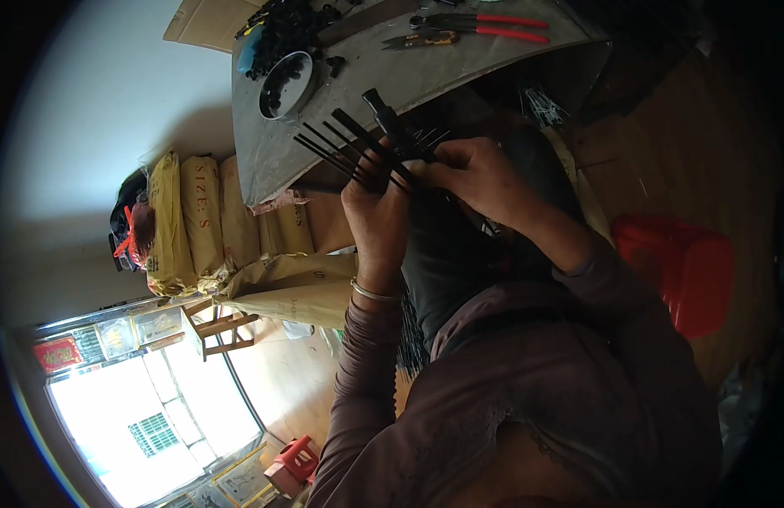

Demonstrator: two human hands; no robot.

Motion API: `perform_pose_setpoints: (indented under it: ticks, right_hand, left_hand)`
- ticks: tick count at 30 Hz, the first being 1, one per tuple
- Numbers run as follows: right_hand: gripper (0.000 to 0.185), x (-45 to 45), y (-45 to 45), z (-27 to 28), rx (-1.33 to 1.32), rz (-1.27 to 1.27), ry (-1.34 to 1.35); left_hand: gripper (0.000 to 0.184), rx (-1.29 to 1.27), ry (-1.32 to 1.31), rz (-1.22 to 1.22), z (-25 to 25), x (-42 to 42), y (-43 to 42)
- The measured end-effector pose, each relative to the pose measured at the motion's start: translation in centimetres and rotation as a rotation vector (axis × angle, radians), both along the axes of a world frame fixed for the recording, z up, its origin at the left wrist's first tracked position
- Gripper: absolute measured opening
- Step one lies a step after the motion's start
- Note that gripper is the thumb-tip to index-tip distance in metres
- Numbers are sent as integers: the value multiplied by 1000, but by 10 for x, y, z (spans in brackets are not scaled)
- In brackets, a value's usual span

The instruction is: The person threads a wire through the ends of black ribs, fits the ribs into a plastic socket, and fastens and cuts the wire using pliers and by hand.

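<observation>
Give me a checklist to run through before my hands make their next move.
1. Black rods gripped by the left hand: ok.
2. Rods bunched evenly: not ok, their upper ends stand apart.
3. Right hand close to the left: ok.
4. What the right fingertips pinch: cannot tell, the fingers hide it.
5. Round dish resting on the table, dark pieces inside: ok.
6. Red-handled tool lying on the table, clear of both hands: ok.
</observation>
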State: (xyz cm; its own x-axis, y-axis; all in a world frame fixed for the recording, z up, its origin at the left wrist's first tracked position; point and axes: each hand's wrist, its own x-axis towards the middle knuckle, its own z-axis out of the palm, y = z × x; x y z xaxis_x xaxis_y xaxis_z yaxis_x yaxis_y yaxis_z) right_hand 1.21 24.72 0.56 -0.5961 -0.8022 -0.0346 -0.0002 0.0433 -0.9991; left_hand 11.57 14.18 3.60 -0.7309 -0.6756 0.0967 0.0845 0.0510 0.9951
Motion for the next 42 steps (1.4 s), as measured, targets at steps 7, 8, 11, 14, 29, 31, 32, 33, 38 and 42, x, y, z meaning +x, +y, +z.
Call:
perform_pose_setpoints:
  ticks: [7,8,11,14,29,31,32,33,38,42]
  right_hand:
    - [29,-4,2,7,4,101,-125]
    - [27,-5,0,2,-27,143,-247]
    - [25,-3,1,2,-59,165,-373]
    - [27,-1,-1,2,-28,132,-341]
    - [29,-1,6,17,14,90,-148]
    - [30,-2,6,13,36,121,-183]
    - [31,-3,5,12,36,118,-248]
    - [33,-3,5,11,37,117,-315]
    - [30,-5,2,2,21,123,-384]
    - [28,-7,6,15,82,160,-324]
  left_hand:
    - [26,55,2,-43,6,2,0]
    - [26,53,3,-46,7,2,1]
    - [29,47,16,-23,4,3,8]
    - [32,16,34,46,3,3,10]
    - [30,197,105,-57,-6,9,-3]
    - [30,165,111,-68,-7,8,-4]
    - [30,165,112,-70,-7,8,-5]
    - [30,201,117,-87,-6,9,-4]
    - [28,258,127,-119,-4,10,2]
    - [25,61,34,-95,-1,12,1]
